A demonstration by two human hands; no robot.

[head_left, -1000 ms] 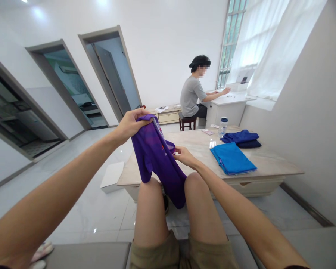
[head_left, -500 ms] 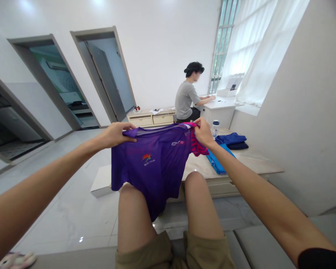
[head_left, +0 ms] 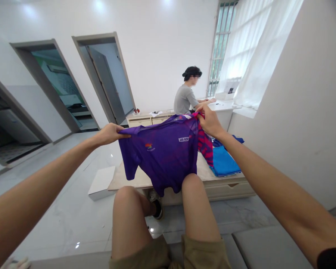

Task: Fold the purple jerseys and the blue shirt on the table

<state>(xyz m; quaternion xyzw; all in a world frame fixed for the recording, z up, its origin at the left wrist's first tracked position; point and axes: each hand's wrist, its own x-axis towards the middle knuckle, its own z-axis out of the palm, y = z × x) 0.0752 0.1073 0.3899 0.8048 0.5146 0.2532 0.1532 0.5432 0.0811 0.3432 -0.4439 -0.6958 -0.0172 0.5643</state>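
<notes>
Head view, looking down over your knees (head_left: 193, 183): your two hands stretch a purple shirt (head_left: 168, 149) between them, aloft over the near side of a low table (head_left: 140, 177). Your left hand (head_left: 110, 134) pinches one upper corner between thumb and fingers, and a purple sleeve (head_left: 128, 162) hangs below it. Your right hand (head_left: 210, 121) pinches the opposite shoulder, from which a pink-patterned sleeve (head_left: 205, 147) drops. The upper edge rises from your left hand to your right; the front bears an orange-and-green emblem (head_left: 148, 146) and a pale lettered patch (head_left: 184, 139). The hem hangs by your knees, the right one overlapping it in view; whether they touch, you cannot tell from this angle. On the table, to the right, lies a folded bright blue cloth (head_left: 226, 160), partly overlapped by the patterned sleeve, with a darker blue cloth (head_left: 236, 139) just behind it. A white box (head_left: 102, 181) stands on the floor beside the table's left end. Beyond, a person (head_left: 183, 99) in a grey top sits at a white desk (head_left: 226, 107) near the barred window (head_left: 220, 45).
</notes>
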